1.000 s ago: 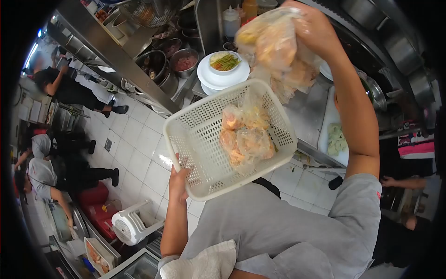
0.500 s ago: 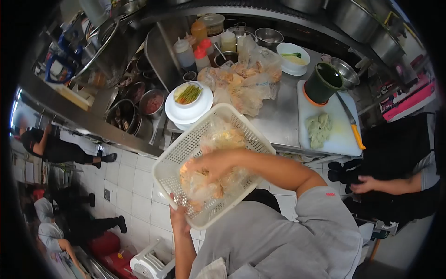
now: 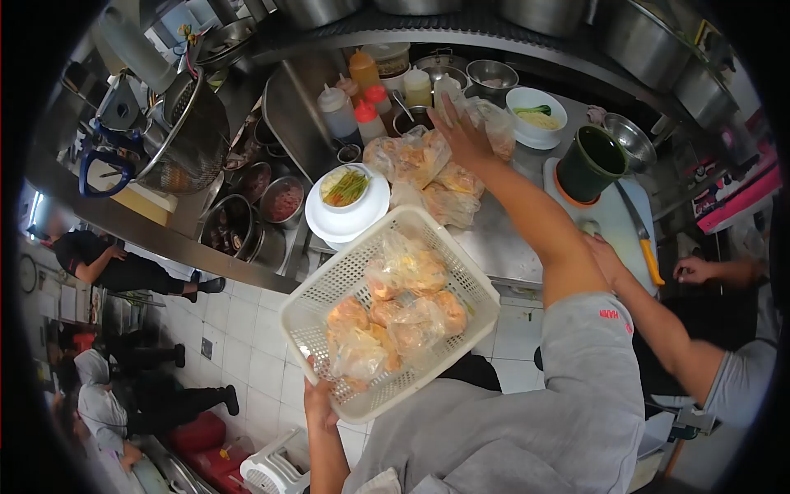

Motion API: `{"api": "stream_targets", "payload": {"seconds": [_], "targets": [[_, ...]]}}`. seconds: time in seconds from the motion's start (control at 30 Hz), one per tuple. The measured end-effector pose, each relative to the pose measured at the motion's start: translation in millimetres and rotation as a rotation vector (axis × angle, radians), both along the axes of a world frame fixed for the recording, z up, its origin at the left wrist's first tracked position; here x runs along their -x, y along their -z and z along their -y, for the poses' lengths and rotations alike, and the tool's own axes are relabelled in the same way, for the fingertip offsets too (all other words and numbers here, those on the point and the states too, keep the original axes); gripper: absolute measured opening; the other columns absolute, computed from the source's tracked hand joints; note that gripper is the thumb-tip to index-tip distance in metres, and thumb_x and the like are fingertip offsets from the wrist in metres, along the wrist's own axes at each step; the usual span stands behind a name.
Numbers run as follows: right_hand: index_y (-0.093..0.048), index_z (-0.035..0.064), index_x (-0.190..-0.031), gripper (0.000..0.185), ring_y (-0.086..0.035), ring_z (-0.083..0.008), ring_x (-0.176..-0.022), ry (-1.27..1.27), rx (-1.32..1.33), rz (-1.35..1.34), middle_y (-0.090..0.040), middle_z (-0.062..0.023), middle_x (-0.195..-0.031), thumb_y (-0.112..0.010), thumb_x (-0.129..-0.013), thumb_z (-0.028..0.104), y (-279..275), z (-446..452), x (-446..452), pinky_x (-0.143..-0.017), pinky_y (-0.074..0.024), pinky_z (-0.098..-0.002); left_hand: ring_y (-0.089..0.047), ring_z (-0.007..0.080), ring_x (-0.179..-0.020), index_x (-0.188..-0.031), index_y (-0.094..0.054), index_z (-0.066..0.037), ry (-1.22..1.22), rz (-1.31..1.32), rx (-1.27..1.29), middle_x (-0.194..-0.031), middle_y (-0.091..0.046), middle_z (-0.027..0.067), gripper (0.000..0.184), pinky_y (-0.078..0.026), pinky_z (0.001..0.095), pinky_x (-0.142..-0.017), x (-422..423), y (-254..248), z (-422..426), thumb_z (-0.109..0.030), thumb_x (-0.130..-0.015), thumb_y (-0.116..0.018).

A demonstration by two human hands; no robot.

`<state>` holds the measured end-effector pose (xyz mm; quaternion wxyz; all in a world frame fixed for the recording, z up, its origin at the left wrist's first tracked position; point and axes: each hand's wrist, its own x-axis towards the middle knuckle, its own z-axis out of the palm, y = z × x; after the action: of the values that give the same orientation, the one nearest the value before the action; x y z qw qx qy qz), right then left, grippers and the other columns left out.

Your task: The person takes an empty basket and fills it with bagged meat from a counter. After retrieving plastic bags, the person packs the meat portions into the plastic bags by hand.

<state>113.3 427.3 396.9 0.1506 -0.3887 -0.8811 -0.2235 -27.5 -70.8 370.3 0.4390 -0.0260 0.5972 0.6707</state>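
Observation:
My left hand [image 3: 320,398] grips the near left side of a cream perforated plastic basket [image 3: 300,317], fingers wrapped round its rim. Inside it lie several knotted clear plastic bags [image 3: 411,267] of orange-pink food, whose kind I cannot make out. My right hand [image 3: 465,138] is stretched over the steel counter with its fingers spread, at a pile of similar bags [image 3: 451,198]. It appears to touch the top of the pile; whether it grasps a bag is not visible. A white bowl of cut vegetables [image 3: 346,188] on stacked plates stands beside the basket.
At right, a co-worker's hand [image 3: 605,259] rests at a white cutting board [image 3: 613,226] holding a dark green container [image 3: 591,163] and an orange-handled knife [image 3: 650,255]. Squeeze bottles [image 3: 336,111] stand behind the bags. Metal pots [image 3: 284,202] are at left. A shelf [image 3: 461,37] hangs above.
My right hand has left the bags in the basket and moved up and right to the counter pile. The bags in the basket are now uncovered. The co-worker's hand has reached onto the cutting board.

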Motion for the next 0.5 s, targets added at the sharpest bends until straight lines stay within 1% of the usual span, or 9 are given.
{"api": "stream_targets", "payload": {"seconds": [0.07, 0.1, 0.17, 0.2, 0.27, 0.3, 0.37, 0.43, 0.5], "targets": [[-0.035, 0.0162, -0.13, 0.066, -0.049, -0.0353, -0.107, -0.002, 0.487, -0.123, -0.024, -0.0192, -0.138, -0.061, -0.07, 0.015, -13.5, -14.3, 11.4, -0.085, -0.0414, -0.0473, -0.049, 0.0328, -0.104, -0.135, -0.017, -0.011, -0.004, 0.001, -0.008, -0.126, -0.038, 0.0176, 0.075, -0.048, 0.0426, -0.083, 0.6, 2.0, 1.0, 0.006, -0.065, -0.041], [-0.035, 0.0162, -0.13, 0.066, -0.049, -0.0353, -0.107, -0.007, 0.487, -0.124, -0.024, -0.0192, -0.138, -0.061, -0.07, 0.015, -8.9, -27.6, 15.3, -0.085, -0.0414, -0.0473, -0.05, 0.0327, -0.103, -0.135, -0.018, -0.01, -0.006, 0.009, -0.02, -0.125, -0.039, 0.0178, 0.075, -0.048, 0.0427, -0.082, 1.0, 4.0, 1.8, 0.006, -0.065, -0.041], [-0.052, 0.011, -0.115, 0.044, -0.058, -0.0321, -0.093, 0.07, 0.791, 0.003, -0.05, -0.0196, -0.118, -0.057, -0.072, 0.018, 11.2, -53.0, 17.8, -0.08, -0.0458, -0.0394, -0.051, 0.0326, -0.102, -0.135, -0.017, -0.01, -0.021, 0.007, -0.019, -0.124, -0.04, 0.0179, 0.075, -0.049, 0.0426, -0.081, 2.5, 9.1, 4.3, 0.005, -0.065, -0.041], [-0.052, 0.011, -0.115, 0.044, -0.058, -0.0321, -0.093, 0.064, 0.784, 0.006, -0.05, -0.0196, -0.118, -0.057, -0.072, 0.018, 15.2, -58.8, 17.5, -0.08, -0.0458, -0.0394, -0.051, 0.0325, -0.101, -0.135, -0.017, -0.01, -0.029, 0.007, -0.021, -0.123, -0.041, 0.0181, 0.075, -0.049, 0.0426, -0.08, 3.7, 12.0, 4.7, 0.005, -0.066, -0.042], [-0.06, 0.0077, -0.102, 0.033, -0.057, -0.0311, -0.095, 0.073, 0.719, -0.009, -0.06, -0.019, -0.099, -0.055, -0.073, 0.023, 21.3, -64.2, 16.9, -0.08, -0.0453, -0.0394, -0.052, 0.0321, -0.1, -0.135, -0.016, -0.01, -0.037, 0.012, -0.031, -0.122, -0.042, 0.018, 0.075, -0.05, 0.0423, -0.079, 6.2, 16.0, 7.3, 0.005, -0.066, -0.042], [-0.06, 0.0077, -0.102, 0.033, -0.057, -0.0311, -0.095, 0.068, 0.716, 0.001, -0.06, -0.019, -0.099, -0.055, -0.073, 0.023, 9.8, -58.1, 17.2, -0.08, -0.0453, -0.0394, -0.053, 0.0317, -0.099, -0.135, -0.016, -0.01, -0.039, 0.016, -0.033, -0.121, -0.042, 0.0178, 0.074, -0.05, 0.0419, -0.077, 6.8, 18.4, 8.9, 0.005, -0.067, -0.043], [-0.058, 0.0053, -0.103, 0.034, -0.057, -0.0335, -0.093, 0.061, 0.819, -0.246, -0.058, -0.0207, -0.099, -0.055, -0.073, 0.021, -19.1, -45.1, 11.6, -0.078, -0.0455, -0.0406, -0.053, 0.0313, -0.098, -0.135, -0.016, -0.01, -0.026, 0.017, -0.044, -0.119, -0.043, 0.0175, 0.073, -0.051, 0.0421, -0.077, 9.7, 25.7, 12.3, 0.005, -0.068, -0.042], [-0.057, 0.0035, -0.1, 0.031, -0.056, -0.0344, -0.093, -0.097, 0.552, -0.199, -0.058, -0.0227, -0.098, -0.054, -0.073, 0.019, -45.5, -41.6, 9.1, -0.078, -0.0448, -0.0414, -0.053, 0.0309, -0.097, -0.135, -0.015, -0.01, -0.014, 0.019, -0.051, -0.118, -0.044, 0.0173, 0.073, -0.051, 0.0422, -0.076, 12.4, 25.1, 11.7, 0.006, -0.069, -0.041], [-0.054, 0.0015, -0.102, 0.033, -0.057, -0.0352, -0.089, -0.156, 0.42, -0.134, -0.059, -0.0227, -0.094, -0.053, -0.073, 0.016, -83.2, -19.2, 11.5, -0.074, -0.0452, -0.0426, -0.049, 0.0302, -0.104, -0.136, -0.014, -0.008, -0.004, 0.061, -0.112, -0.126, -0.037, 0.0157, 0.069, -0.051, 0.0399, -0.079, 11.9, 21.1, 10.4, 0.01, -0.072, -0.036]]}}
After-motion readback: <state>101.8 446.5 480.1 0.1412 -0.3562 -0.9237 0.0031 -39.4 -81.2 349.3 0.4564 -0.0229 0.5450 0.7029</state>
